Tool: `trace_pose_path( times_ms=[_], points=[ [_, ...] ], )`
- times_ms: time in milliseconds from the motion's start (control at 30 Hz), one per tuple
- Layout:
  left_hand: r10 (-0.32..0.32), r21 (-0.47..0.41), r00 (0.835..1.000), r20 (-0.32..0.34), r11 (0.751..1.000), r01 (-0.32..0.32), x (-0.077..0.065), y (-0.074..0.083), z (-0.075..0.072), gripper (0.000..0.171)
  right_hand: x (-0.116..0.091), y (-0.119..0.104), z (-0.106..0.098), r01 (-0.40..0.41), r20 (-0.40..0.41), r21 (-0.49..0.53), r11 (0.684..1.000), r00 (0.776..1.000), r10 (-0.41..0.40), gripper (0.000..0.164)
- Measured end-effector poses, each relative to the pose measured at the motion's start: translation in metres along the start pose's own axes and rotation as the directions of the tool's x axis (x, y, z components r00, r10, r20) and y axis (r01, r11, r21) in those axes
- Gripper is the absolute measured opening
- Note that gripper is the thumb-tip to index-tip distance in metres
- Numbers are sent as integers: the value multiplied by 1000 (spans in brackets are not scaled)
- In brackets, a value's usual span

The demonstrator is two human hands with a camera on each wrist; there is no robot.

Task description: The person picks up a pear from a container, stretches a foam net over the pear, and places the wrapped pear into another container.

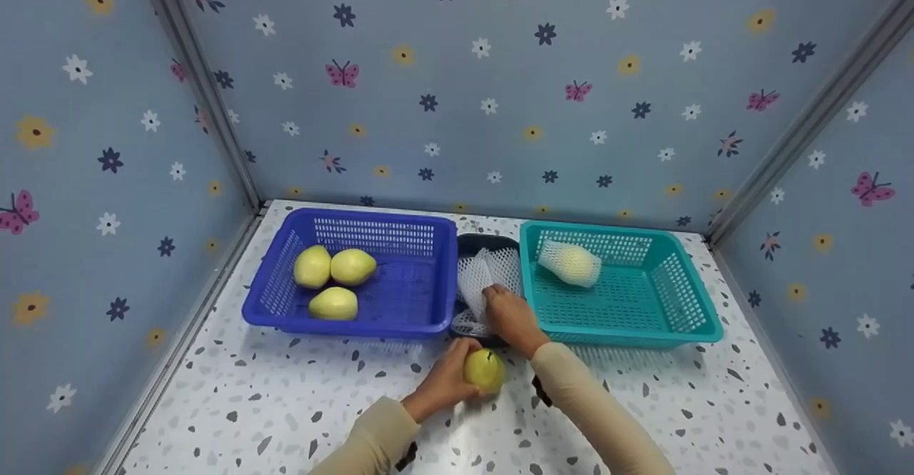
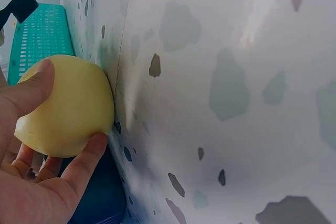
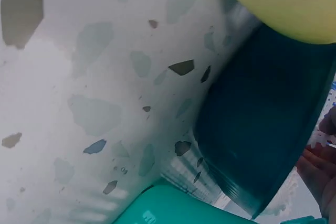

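In the head view my left hand [image 1: 450, 375] grips a yellow pear [image 1: 485, 371] with its stem up, at the front of a dark tub [image 1: 493, 239]. The left wrist view shows the thumb and fingers curled round the pear [image 2: 73, 103]. My right hand [image 1: 513, 321] reaches over the tub and pinches a white foam net sleeve [image 1: 474, 282]. More white netting lies in the tub beneath the fingers. In the right wrist view the right hand [image 3: 320, 171] shows only partly, behind the tub's dark wall [image 3: 257, 114].
On the left stands a blue basket [image 1: 443, 268] with three bare pears [image 1: 353, 267]. A green basket [image 1: 696, 303] on the right holds one pear in a foam net [image 1: 575, 263]. The tub sits between them on the speckled table [image 1: 285, 403], with patterned walls [image 1: 457, 53] round it.
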State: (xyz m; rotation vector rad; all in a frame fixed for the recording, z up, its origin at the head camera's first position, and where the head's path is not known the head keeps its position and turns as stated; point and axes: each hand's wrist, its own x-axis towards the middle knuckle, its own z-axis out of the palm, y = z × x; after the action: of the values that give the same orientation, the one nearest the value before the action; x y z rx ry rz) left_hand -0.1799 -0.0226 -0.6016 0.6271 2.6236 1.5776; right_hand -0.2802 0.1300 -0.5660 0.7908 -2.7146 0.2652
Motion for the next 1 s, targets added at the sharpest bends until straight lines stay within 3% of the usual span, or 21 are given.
trace_pose_path(
  times_ms=[200, 400, 600, 700, 1000],
  points=[
    [14, 12, 1000, -8, 1000, -14, 0, 0, 0, 63, 8, 6, -9, -95, -95, 247, 964, 988, 122, 15],
    [0, 11, 1000, -6, 1000, 0, 0, 1, 1, 63, 16, 10, -27, -125, -190, 370, 921, 960, 207, 17],
    [-22, 6, 1000, 1, 1000, 22, -2, 1, 3, 64, 16, 11, -52, -171, -190, 469, 867, 939, 288, 13],
    [-33, -6, 999, 8, 999, 33, -3, 0, 4, 64, 13, 13, -66, -153, -196, 530, 834, 935, 296, 14],
    [-43, -10, 999, 7, 999, 43, -4, 3, 1, 64, -5, 13, -109, -49, -259, 599, 799, 933, 251, 17]
  ],
)
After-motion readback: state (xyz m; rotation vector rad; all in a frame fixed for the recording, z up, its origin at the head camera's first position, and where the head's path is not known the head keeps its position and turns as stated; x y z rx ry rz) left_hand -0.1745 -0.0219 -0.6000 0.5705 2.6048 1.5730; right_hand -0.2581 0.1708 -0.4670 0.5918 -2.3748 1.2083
